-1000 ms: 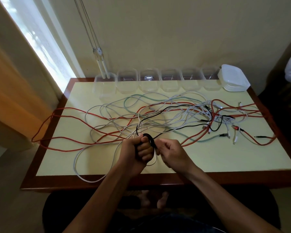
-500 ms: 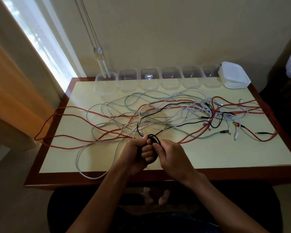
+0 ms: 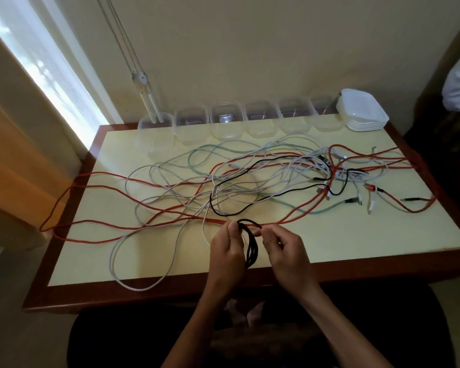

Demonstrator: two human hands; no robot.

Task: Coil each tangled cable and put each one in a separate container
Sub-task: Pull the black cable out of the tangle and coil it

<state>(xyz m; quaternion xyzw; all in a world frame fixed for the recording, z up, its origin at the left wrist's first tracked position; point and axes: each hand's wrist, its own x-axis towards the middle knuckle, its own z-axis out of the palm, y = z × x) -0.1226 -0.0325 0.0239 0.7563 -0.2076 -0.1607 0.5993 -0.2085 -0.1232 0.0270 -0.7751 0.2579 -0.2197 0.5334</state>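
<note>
Both hands have separated slightly. Left hand (image 3: 227, 251) grips the thin black cable's coil (image 3: 251, 248); right hand (image 3: 283, 245) fingers pinch its top loop above the cream table (image 3: 356, 235).

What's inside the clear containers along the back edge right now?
The clear containers show no cable inside; the table and wall show through them. Two blind-cord handles hang in front of the leftmost one, covering part of it.

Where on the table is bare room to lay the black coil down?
Bare: the near right corner, right of the right hand; also the near left corner. The middle is crowded with cables; containers line the far edge.
</note>
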